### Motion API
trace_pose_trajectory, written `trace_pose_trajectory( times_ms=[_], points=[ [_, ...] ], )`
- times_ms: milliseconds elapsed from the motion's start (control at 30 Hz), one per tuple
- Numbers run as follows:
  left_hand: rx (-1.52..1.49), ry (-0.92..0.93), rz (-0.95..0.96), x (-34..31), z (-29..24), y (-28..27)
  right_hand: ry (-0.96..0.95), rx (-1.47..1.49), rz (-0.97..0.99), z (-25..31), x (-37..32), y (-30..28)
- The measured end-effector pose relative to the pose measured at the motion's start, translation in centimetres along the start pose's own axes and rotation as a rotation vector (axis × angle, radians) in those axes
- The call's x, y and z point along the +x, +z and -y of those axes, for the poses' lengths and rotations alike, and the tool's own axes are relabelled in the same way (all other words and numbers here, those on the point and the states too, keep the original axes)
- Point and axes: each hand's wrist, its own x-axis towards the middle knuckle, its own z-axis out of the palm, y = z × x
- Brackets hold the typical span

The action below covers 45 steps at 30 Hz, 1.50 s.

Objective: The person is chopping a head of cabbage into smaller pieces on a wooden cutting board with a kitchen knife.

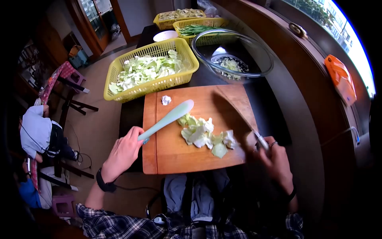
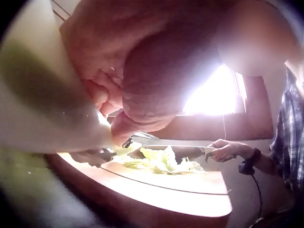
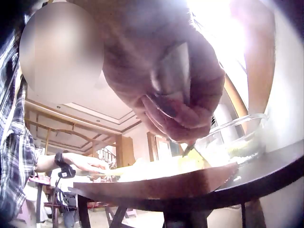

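In the head view the left hand [image 1: 124, 153] grips the handle end of a pale green peeler-like tool or spatula [image 1: 169, 116], its broad end over the wooden board [image 1: 179, 155]. At the board's right side the right hand [image 1: 277, 163] holds a knife by its light handle [image 1: 260, 140], the dark blade [image 1: 232, 109] slanting up and left. Cut cabbage pieces [image 1: 199, 132] lie between the two hands. A small white piece [image 1: 166, 100] sits near the board's upper left. The right wrist view shows the right hand's fingers [image 3: 178, 118] curled round the handle.
Beyond the board stand a yellow basket of cut cabbage [image 1: 149, 85], a glass bowl with chopped bits [image 1: 266, 63], a white bowl [image 1: 165, 36] and more yellow baskets [image 1: 161, 26]. An orange bag [image 1: 340, 79] lies on the right ledge. People sit at the left.
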Motion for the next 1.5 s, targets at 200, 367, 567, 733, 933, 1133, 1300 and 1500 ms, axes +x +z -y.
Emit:
trace_pose_trajectory(
  times_ms=[200,367,567,733,933,1133,1300,1500],
  points=[
    [-0.028,0.125,-0.079,-1.2,0.8,0.3,0.145,0.665,0.054,0.1,-5.1,-1.7],
    [-0.549,-0.158,0.283,-0.9,0.0,0.4,0.201,0.542,0.064,0.1,-6.7,-1.5],
    [-0.83,-0.234,0.351,-2.3,-1.3,1.4,0.286,0.746,0.006,2.4,-5.8,1.9],
    [-0.943,-0.233,0.235,-2.5,-1.3,-0.4,0.188,0.689,0.053,4.1,-1.4,3.1],
    [-0.88,-0.23,0.241,-4.6,-2.2,-2.7,0.076,0.509,0.004,4.6,-2.6,0.1],
    [-0.881,-0.286,0.164,-5.6,-1.8,-1.0,-0.139,0.28,0.1,1.3,-5.4,-0.9],
    [-0.97,-0.296,0.114,-6.0,-1.6,-1.4,-0.06,0.256,0.334,1.4,-5.4,-0.7],
    [-1.091,-0.164,0.24,-7.5,-2.6,-2.2,-0.086,0.212,0.339,3.6,-2.3,0.3]
  ],
)
